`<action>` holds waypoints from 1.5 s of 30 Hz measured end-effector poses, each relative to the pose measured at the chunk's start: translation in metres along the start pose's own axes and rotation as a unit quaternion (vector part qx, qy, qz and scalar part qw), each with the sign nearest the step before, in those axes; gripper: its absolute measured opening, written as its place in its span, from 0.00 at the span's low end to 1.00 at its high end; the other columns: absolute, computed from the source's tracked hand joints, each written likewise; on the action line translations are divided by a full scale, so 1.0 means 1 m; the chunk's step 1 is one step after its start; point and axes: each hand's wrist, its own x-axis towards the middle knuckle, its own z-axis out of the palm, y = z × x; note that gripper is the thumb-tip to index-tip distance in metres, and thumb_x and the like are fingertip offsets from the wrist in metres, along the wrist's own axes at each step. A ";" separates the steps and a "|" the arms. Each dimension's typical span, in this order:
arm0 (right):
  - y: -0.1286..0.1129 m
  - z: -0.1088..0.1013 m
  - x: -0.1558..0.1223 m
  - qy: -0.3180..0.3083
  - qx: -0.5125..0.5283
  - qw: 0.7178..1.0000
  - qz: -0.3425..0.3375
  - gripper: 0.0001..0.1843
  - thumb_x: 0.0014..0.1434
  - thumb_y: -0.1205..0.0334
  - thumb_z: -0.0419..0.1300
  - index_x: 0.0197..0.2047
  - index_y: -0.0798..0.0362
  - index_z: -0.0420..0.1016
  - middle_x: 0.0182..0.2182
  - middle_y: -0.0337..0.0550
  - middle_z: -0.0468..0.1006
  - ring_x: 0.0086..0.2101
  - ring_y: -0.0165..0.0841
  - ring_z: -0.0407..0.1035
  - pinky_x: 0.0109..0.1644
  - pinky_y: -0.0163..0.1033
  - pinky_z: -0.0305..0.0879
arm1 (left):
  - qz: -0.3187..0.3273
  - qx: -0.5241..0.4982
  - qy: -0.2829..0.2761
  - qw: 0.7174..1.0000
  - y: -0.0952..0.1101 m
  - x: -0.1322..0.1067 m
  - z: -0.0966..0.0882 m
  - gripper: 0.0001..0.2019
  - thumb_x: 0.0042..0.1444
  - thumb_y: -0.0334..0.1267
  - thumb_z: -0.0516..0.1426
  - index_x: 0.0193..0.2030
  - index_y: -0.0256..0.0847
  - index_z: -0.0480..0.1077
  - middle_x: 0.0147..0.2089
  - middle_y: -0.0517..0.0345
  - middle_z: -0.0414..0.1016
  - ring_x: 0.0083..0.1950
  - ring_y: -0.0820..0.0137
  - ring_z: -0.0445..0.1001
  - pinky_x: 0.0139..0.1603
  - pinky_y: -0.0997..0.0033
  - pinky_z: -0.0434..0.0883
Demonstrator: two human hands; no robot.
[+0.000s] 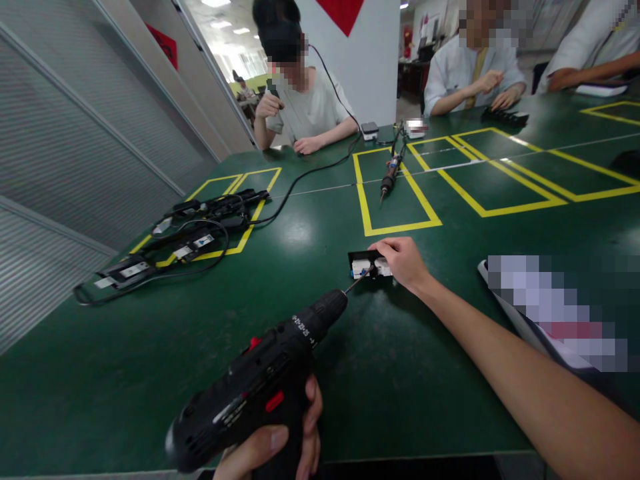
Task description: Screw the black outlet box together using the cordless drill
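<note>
A black cordless drill [265,367] with red buttons fills the lower middle of the view. My left hand [273,443] is wrapped round its handle, with thumb and fingertips showing. The drill's long thin bit [359,283] points up and to the right, and its tip meets the front of a small black housing [373,255] with white blocks and bits of blue inside. Whether the tip sits in a screw is too small to tell. My right hand [403,261] pinches the housing at its upper right edge, holding it on the green table [310,240].
Black devices with tangled cables [200,230] lie to the left. An electric screwdriver [391,175] rests in a yellow-taped frame [400,231] beyond the housing. A blurred, pale flat item [520,320] is at right. Several people sit across the table, one [320,100] directly opposite.
</note>
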 end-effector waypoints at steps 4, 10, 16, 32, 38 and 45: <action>-0.002 0.000 -0.001 0.001 0.001 1.000 0.000 0.13 0.65 0.57 0.56 0.36 0.57 0.75 0.32 0.40 0.78 0.34 0.32 0.74 0.39 0.42 0.71 | 0.000 -0.002 0.002 1.000 0.001 0.000 0.002 0.17 0.56 0.44 0.55 0.48 0.36 0.62 0.35 0.55 0.65 0.22 0.72 0.72 0.29 0.66 0.69; -0.004 -0.001 -0.002 0.000 0.005 1.000 0.003 0.13 0.65 0.57 0.56 0.36 0.58 0.75 0.33 0.40 0.78 0.34 0.33 0.74 0.40 0.43 0.71 | -0.006 0.004 0.008 1.000 0.003 0.000 0.004 0.18 0.55 0.45 0.55 0.48 0.36 0.62 0.35 0.55 0.65 0.22 0.73 0.72 0.29 0.67 0.69; -0.007 -0.003 -0.002 -0.004 0.007 1.000 0.008 0.14 0.65 0.56 0.56 0.36 0.58 0.75 0.32 0.40 0.78 0.33 0.32 0.74 0.39 0.42 0.71 | -0.004 0.005 0.007 1.000 0.003 0.001 0.004 0.17 0.55 0.44 0.55 0.49 0.37 0.62 0.36 0.54 0.66 0.22 0.72 0.72 0.29 0.67 0.69; -0.006 -0.002 -0.002 0.003 0.003 1.000 0.007 0.14 0.65 0.56 0.56 0.36 0.57 0.75 0.32 0.40 0.78 0.33 0.32 0.74 0.40 0.43 0.71 | 0.000 0.017 0.010 1.000 0.001 0.000 0.003 0.19 0.54 0.46 0.55 0.48 0.36 0.62 0.35 0.54 0.66 0.21 0.72 0.72 0.28 0.66 0.70; -0.005 -0.002 -0.003 0.002 0.002 1.000 0.006 0.14 0.65 0.56 0.56 0.36 0.57 0.75 0.32 0.40 0.78 0.33 0.32 0.74 0.40 0.43 0.71 | 0.002 0.015 0.013 1.000 0.001 -0.001 0.004 0.18 0.55 0.45 0.55 0.47 0.36 0.62 0.35 0.55 0.65 0.21 0.72 0.72 0.28 0.66 0.69; -0.008 -0.002 -0.003 0.000 0.004 1.000 0.008 0.15 0.65 0.55 0.55 0.35 0.58 0.75 0.31 0.39 0.78 0.32 0.32 0.74 0.38 0.42 0.71 | 0.006 0.021 0.005 1.000 -0.001 -0.002 0.000 0.18 0.55 0.45 0.54 0.49 0.37 0.61 0.36 0.55 0.65 0.22 0.72 0.72 0.28 0.66 0.70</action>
